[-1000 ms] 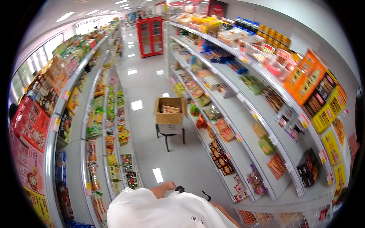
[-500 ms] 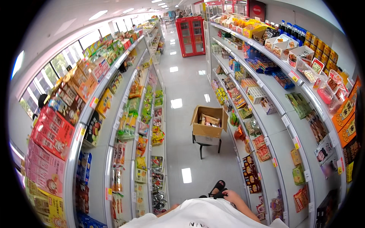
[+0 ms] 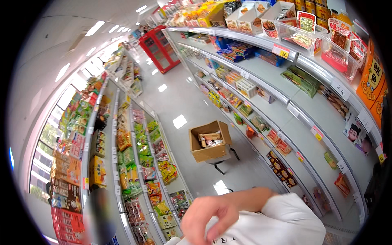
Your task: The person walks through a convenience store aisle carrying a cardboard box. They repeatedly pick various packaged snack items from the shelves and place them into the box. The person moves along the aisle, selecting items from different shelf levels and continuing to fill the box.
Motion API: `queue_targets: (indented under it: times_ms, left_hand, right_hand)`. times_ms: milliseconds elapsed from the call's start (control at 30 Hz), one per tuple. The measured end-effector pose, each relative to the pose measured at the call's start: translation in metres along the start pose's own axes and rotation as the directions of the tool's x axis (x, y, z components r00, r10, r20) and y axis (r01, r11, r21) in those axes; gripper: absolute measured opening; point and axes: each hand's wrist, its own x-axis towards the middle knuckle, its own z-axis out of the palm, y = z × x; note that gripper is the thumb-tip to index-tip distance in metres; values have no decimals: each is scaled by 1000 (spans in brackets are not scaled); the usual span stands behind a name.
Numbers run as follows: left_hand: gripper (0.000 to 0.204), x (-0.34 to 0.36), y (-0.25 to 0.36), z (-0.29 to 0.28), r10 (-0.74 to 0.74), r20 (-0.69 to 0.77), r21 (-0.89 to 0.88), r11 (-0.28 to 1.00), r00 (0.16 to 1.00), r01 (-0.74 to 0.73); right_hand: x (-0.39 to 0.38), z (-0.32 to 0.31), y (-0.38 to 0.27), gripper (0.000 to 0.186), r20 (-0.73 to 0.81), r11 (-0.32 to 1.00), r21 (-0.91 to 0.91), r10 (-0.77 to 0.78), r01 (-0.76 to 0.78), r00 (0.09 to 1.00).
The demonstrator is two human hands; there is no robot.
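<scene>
My right hand is raised in front of my white shirt, its forearm crossing from the right. Its fingers are loosely curled, with the thumb standing off from them, and no object shows in it. My left hand is out of view. Beyond my right hand, an open cardboard box rests on a dark-legged stool in the aisle. Several packaged snacks lie inside the box. Nearest on the right stands a shelf unit with packets spread on its tiers.
Another shelf unit, packed with bagged snacks, lines the left side. A red glass-door cabinet stands farther down the tiled aisle. Orange boxes sit on the right unit's top. A blurred dark shape, too smeared to name, shows lower left.
My right hand has risen from beside my lap to in front of my chest. The view has turned and tilted, bringing the right-hand shelves closer. The box stays on the stool.
</scene>
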Motion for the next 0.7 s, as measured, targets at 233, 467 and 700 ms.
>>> queue_targets:
  times_ms: [233,467,700]
  left_hand:
    - [27,67,-8,-48,-9,50,18,1000,999,8]
    - [26,165,-48,-117,0,114,38,999,993,-4]
    - [25,253,-61,-180,-58,207,38,998,977,51]
  right_hand:
    - [89,-33,56,25,-91,942,175,-275,287,957]
    - [148,-99,175,31,-140,922,291,-225,257,964]
    - [188,-157,228,22,-388,926,309,-85,216,918]
